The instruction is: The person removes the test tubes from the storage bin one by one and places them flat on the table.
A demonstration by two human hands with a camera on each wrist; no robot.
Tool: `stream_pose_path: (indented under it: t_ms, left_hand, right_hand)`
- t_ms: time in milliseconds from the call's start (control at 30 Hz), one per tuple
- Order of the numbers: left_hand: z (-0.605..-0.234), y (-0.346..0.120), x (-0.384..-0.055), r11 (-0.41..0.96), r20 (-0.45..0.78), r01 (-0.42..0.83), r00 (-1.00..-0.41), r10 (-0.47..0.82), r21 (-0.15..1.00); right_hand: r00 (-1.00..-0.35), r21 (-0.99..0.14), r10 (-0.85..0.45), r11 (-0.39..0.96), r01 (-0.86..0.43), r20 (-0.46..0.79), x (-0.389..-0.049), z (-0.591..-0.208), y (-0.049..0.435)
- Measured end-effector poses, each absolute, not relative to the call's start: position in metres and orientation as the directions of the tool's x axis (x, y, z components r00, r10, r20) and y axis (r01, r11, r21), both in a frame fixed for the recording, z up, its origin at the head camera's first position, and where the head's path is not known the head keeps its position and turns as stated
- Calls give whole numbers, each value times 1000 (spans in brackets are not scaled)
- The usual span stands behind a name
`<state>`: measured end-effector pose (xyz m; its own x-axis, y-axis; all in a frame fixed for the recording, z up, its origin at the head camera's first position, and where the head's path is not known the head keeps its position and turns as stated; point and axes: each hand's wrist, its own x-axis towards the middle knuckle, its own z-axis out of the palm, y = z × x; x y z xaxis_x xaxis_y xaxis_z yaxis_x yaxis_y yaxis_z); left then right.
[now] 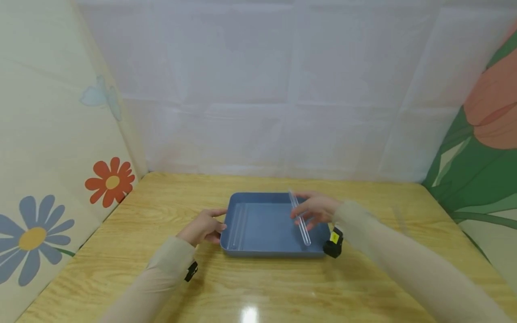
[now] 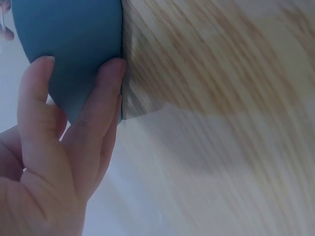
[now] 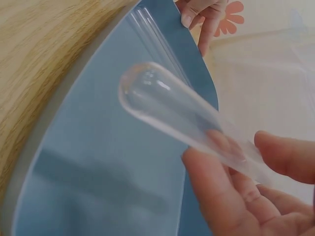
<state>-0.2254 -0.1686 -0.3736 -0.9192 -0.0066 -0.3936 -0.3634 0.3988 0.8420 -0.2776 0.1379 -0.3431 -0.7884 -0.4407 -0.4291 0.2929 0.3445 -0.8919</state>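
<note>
1. One blue tray [image 1: 266,229] sits at twelve o'clock; your left hand [image 1: 205,228] grips its nine-o'clock edge: hold it steady.
2. Your right hand [image 1: 317,208] holds a clear tube [image 1: 303,230] over the three-o'clock side; a gentle grip should do.
3. At least one other tube [image 1: 237,226] lies inside, nine o'clock; avoid knocking it.

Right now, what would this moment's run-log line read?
left hand: grips blue tray at left end | right hand: holds clear tube above tray | inside tray: clear tubing, left end, count unclear
</note>
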Motion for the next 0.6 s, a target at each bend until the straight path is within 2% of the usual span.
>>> stream_pose_path:
  t_ms: [600]
  left_hand:
    - [-375, -170, -227, 386, -390, -360, -921, -1, 849]
  right_hand:
    - [-793, -897, -442, 339, 285, -419, -271, -344, 163]
